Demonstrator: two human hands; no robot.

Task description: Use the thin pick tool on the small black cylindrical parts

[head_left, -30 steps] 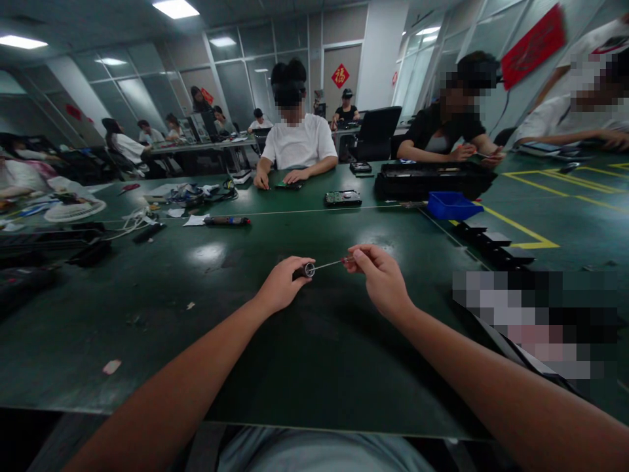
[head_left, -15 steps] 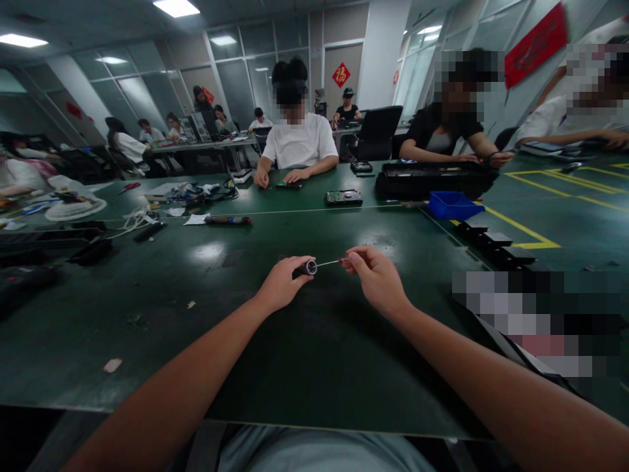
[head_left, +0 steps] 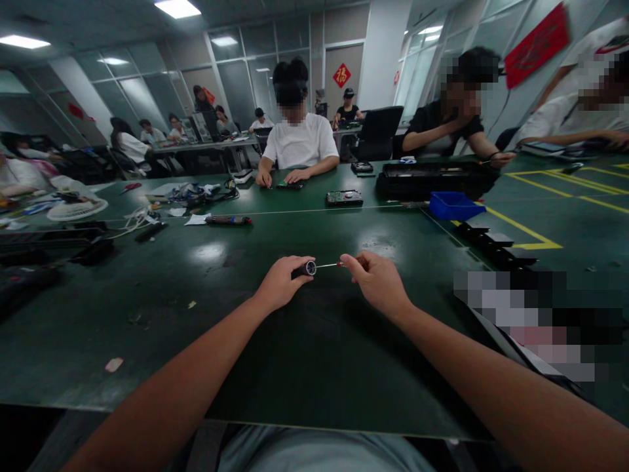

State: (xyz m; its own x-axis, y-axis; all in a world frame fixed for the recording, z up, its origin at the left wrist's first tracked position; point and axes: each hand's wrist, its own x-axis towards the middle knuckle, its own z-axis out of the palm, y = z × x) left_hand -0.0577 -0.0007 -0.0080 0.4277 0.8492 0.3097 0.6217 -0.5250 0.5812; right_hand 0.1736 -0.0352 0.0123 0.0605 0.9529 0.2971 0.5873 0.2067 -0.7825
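One small cylinder (head_left: 305, 268), just above the counter's (head_left: 221, 328) middle: left hand (head_left: 281, 285) is wrapping it in curled fingers while right hand (head_left: 378, 282), pinching a thin rod (head_left: 325, 265), is closing in, leaving less rod showing than a moment ago.

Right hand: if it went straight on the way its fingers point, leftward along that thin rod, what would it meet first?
Most likely the dark handle gripped in the left hand: the thin rod pinched by the right hand aims at its silver end, seemingly touching it.
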